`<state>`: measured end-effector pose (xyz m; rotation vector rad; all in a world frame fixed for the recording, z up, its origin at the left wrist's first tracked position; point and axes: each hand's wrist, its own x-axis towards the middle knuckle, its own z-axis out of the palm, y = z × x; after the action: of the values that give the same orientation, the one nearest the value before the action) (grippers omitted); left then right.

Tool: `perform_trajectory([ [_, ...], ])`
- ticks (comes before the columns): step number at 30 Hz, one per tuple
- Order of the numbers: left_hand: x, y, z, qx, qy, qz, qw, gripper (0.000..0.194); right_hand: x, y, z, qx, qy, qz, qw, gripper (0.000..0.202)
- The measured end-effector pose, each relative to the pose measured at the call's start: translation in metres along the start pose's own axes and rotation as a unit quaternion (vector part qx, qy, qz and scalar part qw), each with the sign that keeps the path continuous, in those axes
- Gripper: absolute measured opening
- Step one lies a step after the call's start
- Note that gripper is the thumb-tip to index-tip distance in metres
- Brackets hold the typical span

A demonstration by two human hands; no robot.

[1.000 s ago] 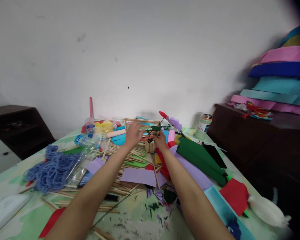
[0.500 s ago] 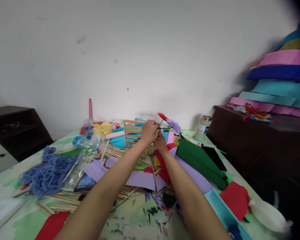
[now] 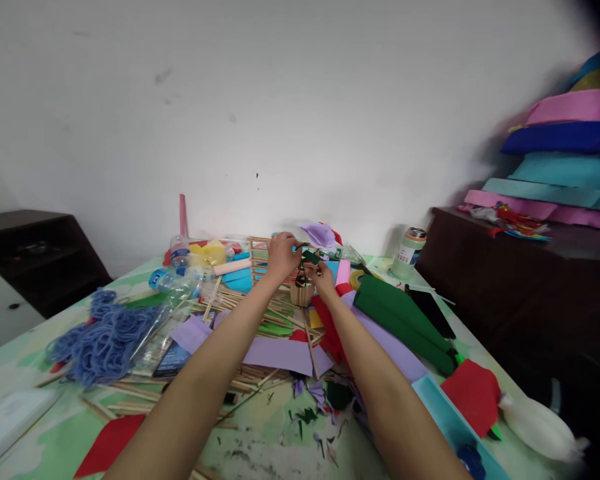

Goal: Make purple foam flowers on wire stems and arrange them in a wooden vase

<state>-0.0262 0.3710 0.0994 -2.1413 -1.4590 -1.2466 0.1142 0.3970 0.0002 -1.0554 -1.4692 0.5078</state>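
In the head view my left hand [image 3: 283, 257] is closed, its fingertips pinching a dark green leaf on a craft flower. My right hand [image 3: 322, 277] is closed too, its fingertips at the green leaves [image 3: 311, 257] from the right side; what exactly they grip is partly hidden. A purple flower [image 3: 320, 235] leans above the hands, with a red flower [image 3: 337, 237] behind it. Just under the fingers stands a small pot made of wooden sticks [image 3: 301, 295], dark stems rising from it. A small stick fence [image 3: 258, 260] stands behind my left hand.
Loose wooden sticks [image 3: 230, 301], purple strips [image 3: 285, 355] and scraps [image 3: 307, 417] cover the table. Blue yarn [image 3: 115, 333] and a plastic bottle [image 3: 167, 281] lie left. A green felt roll [image 3: 400, 320], blue tray [image 3: 455, 423] and jar [image 3: 407, 253] are right.
My hands have moved apart, showing the green leaves and the stick pot between them. The purple and red flowers have swung leftward and now sit upright above the hands.
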Motion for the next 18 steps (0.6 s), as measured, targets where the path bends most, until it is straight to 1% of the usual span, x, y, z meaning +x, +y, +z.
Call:
perform_trajectory([
  [4, 0.007, -0.015, 0.001, -0.009, -0.024, 0.004, 1.000, 0.011, 0.000, -0.003, -0.002, 0.002, 0.002, 0.004, 1.000, 0.020],
  [8, 0.008, -0.023, 0.002, -0.018, -0.048, 0.012, 0.999, 0.015, 0.003, -0.001, 0.000, 0.003, 0.012, 0.010, 1.000, 0.021],
  [12, 0.008, -0.027, 0.002, -0.019, -0.065, 0.022, 0.997, 0.014, 0.008, 0.000, 0.006, 0.016, 0.027, 0.022, 0.999, 0.019],
  [18, 0.011, -0.027, -0.002, -0.009, -0.067, 0.017, 0.998, 0.021, 0.017, -0.010, 0.014, 0.067, 0.014, 0.011, 0.998, 0.025],
])
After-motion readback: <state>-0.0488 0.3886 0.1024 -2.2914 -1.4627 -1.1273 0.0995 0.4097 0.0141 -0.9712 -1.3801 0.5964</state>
